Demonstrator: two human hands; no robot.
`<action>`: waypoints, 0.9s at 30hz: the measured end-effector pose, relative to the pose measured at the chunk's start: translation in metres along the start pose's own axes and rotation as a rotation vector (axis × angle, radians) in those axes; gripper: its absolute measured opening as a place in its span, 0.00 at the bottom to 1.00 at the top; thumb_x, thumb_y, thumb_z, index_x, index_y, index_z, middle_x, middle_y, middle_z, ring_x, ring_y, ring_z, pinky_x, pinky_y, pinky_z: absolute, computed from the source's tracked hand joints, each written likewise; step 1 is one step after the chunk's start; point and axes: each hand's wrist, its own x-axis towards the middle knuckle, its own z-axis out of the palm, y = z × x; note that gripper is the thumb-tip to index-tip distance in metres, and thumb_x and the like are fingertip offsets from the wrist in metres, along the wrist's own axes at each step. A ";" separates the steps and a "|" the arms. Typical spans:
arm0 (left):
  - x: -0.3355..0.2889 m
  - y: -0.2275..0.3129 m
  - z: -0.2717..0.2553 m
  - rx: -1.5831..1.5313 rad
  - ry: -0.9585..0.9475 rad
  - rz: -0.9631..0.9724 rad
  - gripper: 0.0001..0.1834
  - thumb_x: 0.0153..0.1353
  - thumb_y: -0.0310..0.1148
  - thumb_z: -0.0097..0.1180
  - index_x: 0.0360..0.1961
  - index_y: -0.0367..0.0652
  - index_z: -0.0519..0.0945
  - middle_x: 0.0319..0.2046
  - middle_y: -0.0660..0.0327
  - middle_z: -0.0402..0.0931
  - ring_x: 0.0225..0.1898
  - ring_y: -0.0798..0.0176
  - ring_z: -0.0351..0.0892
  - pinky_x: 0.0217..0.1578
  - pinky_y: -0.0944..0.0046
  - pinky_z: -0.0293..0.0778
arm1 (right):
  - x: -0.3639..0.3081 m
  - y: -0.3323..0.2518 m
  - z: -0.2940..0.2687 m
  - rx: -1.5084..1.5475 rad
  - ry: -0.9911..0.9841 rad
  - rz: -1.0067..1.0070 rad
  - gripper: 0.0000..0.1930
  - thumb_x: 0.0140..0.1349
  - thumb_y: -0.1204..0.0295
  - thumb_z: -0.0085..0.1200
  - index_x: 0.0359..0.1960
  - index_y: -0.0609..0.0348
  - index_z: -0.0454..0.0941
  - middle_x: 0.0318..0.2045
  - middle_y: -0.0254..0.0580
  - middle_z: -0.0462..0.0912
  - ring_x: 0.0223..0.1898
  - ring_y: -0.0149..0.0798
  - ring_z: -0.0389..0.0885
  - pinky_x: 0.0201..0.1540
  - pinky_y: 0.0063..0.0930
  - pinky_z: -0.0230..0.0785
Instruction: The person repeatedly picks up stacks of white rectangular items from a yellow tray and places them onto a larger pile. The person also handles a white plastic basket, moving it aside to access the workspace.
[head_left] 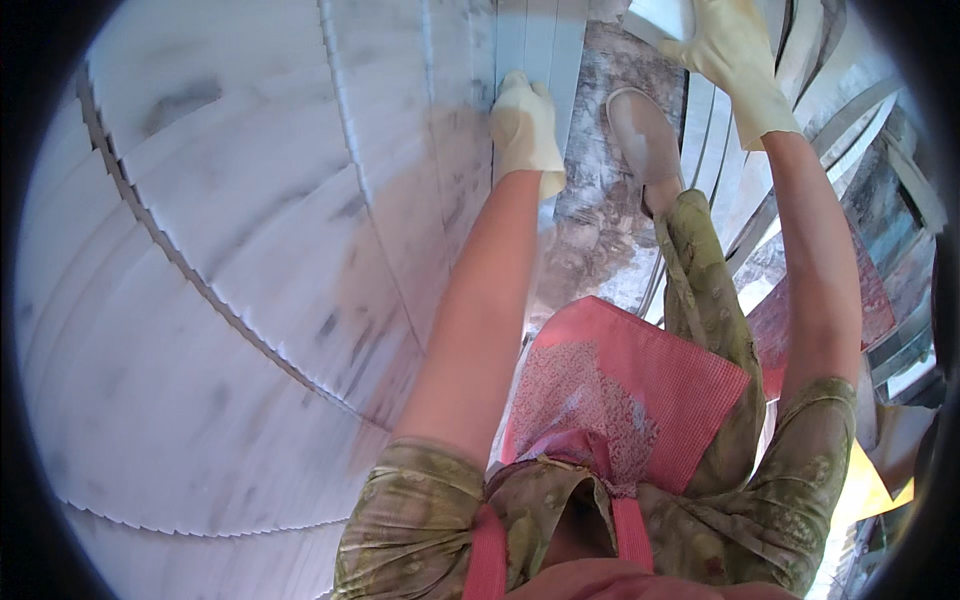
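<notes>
My left hand, in a cream rubber glove, is curled over the pale blue-grey strips beside the large stack. Its fingers look closed at the strips; their tips are partly hidden. Farther right and higher, my right hand wears a matching glove. Its thumb rests against the edge of a white flat piece, which lies between thumb and fingers. The upper frame edge cuts off part of this hand and the piece.
Tall stacks of marbled white-grey strips with jagged joints fill the left. My shoe stands on stained flooring. Loose bent strips lie at the right, near a dark red board. A pink apron hangs before me.
</notes>
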 end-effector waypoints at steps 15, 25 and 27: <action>0.025 0.030 0.026 -0.157 0.320 -0.125 0.29 0.57 0.30 0.60 0.58 0.24 0.71 0.54 0.38 0.78 0.60 0.43 0.78 0.59 0.56 0.75 | 0.012 -0.004 0.002 -0.215 0.011 -0.126 0.18 0.68 0.65 0.51 0.55 0.63 0.75 0.46 0.64 0.84 0.48 0.61 0.84 0.51 0.50 0.78; 0.007 0.036 -0.016 -0.081 0.292 -0.025 0.15 0.55 0.34 0.68 0.38 0.33 0.83 0.42 0.43 0.84 0.42 0.41 0.87 0.44 0.47 0.84 | -0.001 -0.009 -0.009 -0.322 0.041 -0.296 0.28 0.53 0.62 0.70 0.52 0.64 0.74 0.44 0.61 0.84 0.46 0.62 0.84 0.51 0.50 0.78; 0.009 0.038 -0.016 -0.145 0.250 -0.045 0.17 0.56 0.34 0.67 0.41 0.32 0.83 0.42 0.41 0.84 0.44 0.39 0.86 0.47 0.47 0.82 | 0.003 -0.006 -0.002 -0.304 0.073 -0.303 0.34 0.44 0.60 0.76 0.50 0.63 0.74 0.42 0.59 0.84 0.46 0.60 0.84 0.49 0.50 0.78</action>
